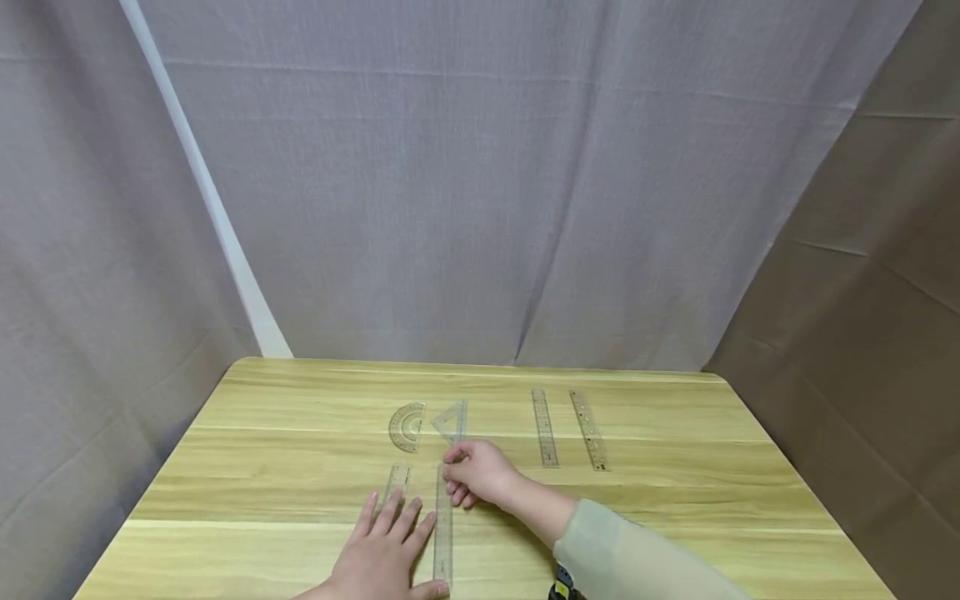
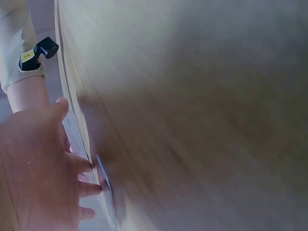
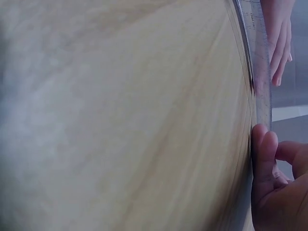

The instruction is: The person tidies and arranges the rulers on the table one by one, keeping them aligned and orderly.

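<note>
A clear straight ruler [image 1: 443,533] is pinched at its far end between the thumb and fingers of my right hand [image 1: 480,475]. In the right wrist view the same ruler [image 3: 262,72] stretches away from the fingertips, tilted up from the wood. My left hand [image 1: 382,554] has its fingers spread, with the thumb at that ruler's near end. Under its fingertips lies a second, clear ruler [image 1: 398,477], partly covered by the hand. In the left wrist view, fingertips meet the edge of this ruler [image 2: 107,185].
Beyond the hands a clear protractor [image 1: 405,427] and a triangular set square [image 1: 453,417] lie side by side on the wooden table [image 1: 247,467]. Farther right are a clear ruler [image 1: 545,429] and a ruler with cut-outs [image 1: 588,431]. Grey curtains [image 1: 450,208] enclose the table.
</note>
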### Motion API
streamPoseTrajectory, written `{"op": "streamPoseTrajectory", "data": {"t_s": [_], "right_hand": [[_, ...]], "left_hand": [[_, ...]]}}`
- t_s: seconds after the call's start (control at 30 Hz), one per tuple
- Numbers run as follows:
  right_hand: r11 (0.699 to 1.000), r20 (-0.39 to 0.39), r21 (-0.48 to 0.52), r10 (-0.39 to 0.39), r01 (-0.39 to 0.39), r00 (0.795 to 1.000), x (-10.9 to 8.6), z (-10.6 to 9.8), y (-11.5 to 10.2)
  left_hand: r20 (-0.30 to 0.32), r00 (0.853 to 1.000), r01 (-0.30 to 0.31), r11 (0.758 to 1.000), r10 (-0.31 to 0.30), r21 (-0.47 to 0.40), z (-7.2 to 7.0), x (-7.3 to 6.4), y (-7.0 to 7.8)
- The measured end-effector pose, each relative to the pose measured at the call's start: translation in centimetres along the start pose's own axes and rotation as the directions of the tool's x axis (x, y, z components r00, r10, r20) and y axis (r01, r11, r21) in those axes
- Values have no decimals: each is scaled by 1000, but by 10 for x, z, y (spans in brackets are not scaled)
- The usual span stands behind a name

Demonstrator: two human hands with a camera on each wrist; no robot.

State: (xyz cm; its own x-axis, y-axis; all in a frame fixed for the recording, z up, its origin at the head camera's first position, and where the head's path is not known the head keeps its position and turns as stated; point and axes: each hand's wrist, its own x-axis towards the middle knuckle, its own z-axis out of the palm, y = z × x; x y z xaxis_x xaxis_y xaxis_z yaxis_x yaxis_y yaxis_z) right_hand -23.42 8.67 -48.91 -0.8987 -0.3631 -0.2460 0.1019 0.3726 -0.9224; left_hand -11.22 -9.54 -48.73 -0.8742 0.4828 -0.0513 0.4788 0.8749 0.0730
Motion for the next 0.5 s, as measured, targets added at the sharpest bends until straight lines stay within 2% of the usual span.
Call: {"op": "streamPoseTrajectory", "data": {"t_s": [0.13,0.5], "right_hand": [[999,2,-45,-9,9,1000,-3,2,-5],[994,14,-107,-6,8,1000,-3,3,-7]], "left_hand": [[10,1000,0,1000,0,30,-1,-1,0],[-32,999,-6,998,8,56,2,-1,0]]}}
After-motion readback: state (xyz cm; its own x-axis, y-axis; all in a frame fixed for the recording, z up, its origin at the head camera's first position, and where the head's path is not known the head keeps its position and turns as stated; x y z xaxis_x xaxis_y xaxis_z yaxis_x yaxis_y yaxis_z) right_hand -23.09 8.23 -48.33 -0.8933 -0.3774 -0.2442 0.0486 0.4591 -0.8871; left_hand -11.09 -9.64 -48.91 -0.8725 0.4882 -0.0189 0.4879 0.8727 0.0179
